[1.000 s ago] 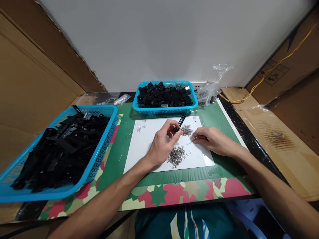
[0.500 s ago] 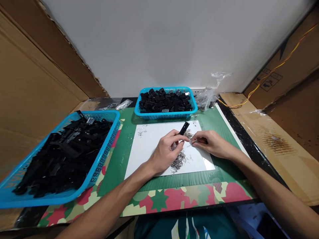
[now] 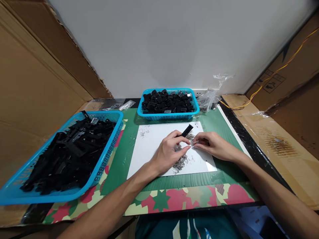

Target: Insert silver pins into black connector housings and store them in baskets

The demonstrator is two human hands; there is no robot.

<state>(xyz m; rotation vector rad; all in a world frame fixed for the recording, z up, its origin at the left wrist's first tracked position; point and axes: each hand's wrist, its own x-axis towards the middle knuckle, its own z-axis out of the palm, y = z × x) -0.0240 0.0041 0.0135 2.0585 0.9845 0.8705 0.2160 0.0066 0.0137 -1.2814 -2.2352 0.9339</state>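
My left hand is closed round a black plastic strip, whose far end sticks out beyond the fingers to the upper right. Its thumb and index fingertips come close to those of my right hand. That hand pinches a thin metal pin and a small pale piece shows between the two hands, too small to name. Below and behind the hands, small bent wire pieces lie heaped on a white sheet.
At the left stands a large blue basket of long black parts. A smaller blue basket with short black parts is at the back, beside a clear plastic bag. Cardboard walls both sides; a yellow-orange wire runs along the right.
The black strip has tilted further to the right in my left hand. My left thumb has moved right, toward my right fingertips. The whole view has shifted slightly.
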